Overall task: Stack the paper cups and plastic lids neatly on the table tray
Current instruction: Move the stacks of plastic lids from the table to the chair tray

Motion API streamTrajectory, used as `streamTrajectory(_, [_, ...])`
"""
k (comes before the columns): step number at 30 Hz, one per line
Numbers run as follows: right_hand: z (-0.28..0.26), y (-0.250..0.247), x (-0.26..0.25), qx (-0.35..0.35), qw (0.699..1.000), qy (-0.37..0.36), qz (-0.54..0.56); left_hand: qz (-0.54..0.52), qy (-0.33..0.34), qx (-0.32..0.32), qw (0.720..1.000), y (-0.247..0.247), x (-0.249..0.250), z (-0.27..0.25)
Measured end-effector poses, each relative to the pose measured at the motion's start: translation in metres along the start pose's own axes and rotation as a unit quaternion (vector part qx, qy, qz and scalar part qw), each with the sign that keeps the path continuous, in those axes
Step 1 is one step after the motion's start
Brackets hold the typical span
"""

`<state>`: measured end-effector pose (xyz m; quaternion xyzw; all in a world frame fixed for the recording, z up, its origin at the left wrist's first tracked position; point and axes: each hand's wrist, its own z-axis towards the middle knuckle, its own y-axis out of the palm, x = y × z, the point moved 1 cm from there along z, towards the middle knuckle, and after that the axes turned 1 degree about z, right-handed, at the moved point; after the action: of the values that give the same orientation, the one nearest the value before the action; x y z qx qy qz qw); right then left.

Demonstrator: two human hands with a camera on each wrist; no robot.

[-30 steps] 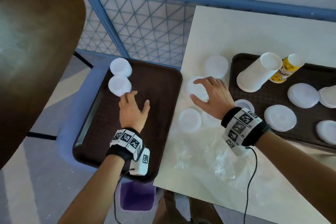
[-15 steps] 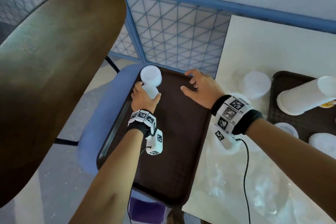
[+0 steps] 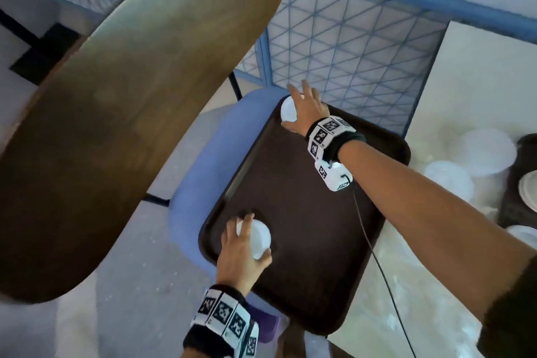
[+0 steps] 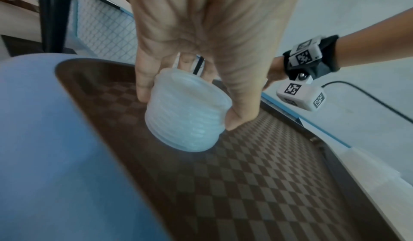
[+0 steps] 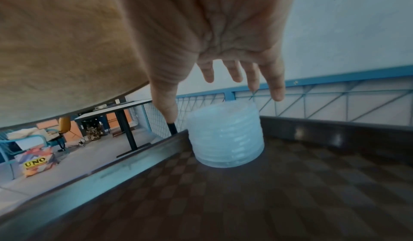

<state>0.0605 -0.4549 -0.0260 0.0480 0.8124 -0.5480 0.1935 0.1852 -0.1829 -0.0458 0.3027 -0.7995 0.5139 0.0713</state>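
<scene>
A dark brown tray lies on a blue chair seat. My left hand grips a stack of translucent plastic lids near the tray's near-left edge; in the left wrist view the lid stack is tilted and lifted a little above the tray. A second lid stack stands upright in the tray's far-left corner. My right hand hovers over it with fingers spread; in the right wrist view the fingertips are at the top of that stack, without closing round it.
A brown chair back fills the left of the head view. A blue mesh railing runs behind the tray. The white table at right holds loose lids and the edge of another dark tray.
My left hand has carried one lid stack from the far-left corner toward the tray's near-left edge. My right hand has moved across to the stack left in the far corner.
</scene>
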Motion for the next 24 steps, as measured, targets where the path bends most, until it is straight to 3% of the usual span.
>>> streamTrajectory(9, [-0.016, 0.021, 0.014, -0.032, 0.999, 0.005, 0.012, 0.047, 0.022, -0.038, 0.998, 0.003, -0.008, -0.008])
streamTrajectory(16, [-0.088, 0.044, 0.010, -0.061, 0.997, 0.018, 0.035, 0.122, 0.028, -0.052, 0.991, 0.007, -0.001, -0.006])
streamTrajectory(24, [-0.165, 0.074, 0.018, -0.088, 0.995, 0.040, 0.000, 0.120, 0.046, -0.040, 0.991, 0.010, 0.001, -0.010])
